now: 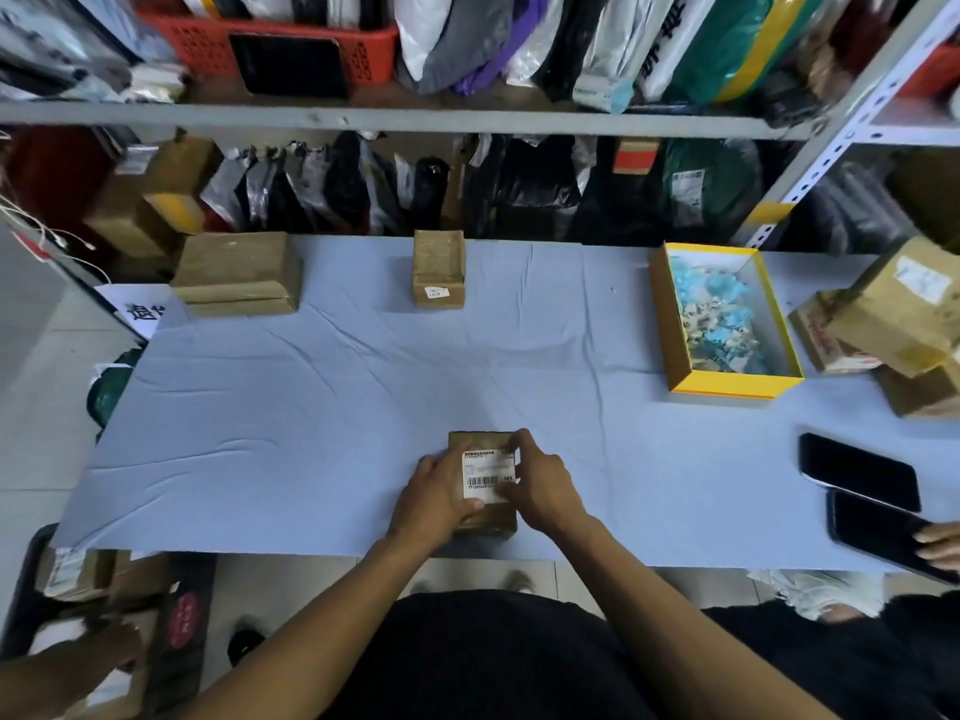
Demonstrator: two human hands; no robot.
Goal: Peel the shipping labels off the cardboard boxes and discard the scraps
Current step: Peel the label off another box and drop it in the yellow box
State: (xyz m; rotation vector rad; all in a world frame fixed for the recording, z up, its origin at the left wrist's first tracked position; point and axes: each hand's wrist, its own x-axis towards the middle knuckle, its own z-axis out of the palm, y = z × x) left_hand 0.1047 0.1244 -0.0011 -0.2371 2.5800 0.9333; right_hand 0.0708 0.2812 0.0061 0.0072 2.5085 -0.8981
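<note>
Small brown box [483, 519] on the near edge of the desk [311, 397], held between both hands. Left hand [434, 498] curled around the box's left side, thumb on top near the bottom edge of the white label [488, 475]. Right hand [543, 485] on the box's right side, fingers bent over the label's top right corner and thumb at its lower right corner. Label flat on the box top, barcode showing. Far beyond the hands, two more brown boxes: a flat one [236, 275] off to the left, a tall one [439, 275] straight ahead. Beyond the right hand and farther right, a yellow tray [727, 384] full of blue and tan scraps [719, 319]. Right of the right hand, two black phones [860, 478] lying on the desk.
</note>
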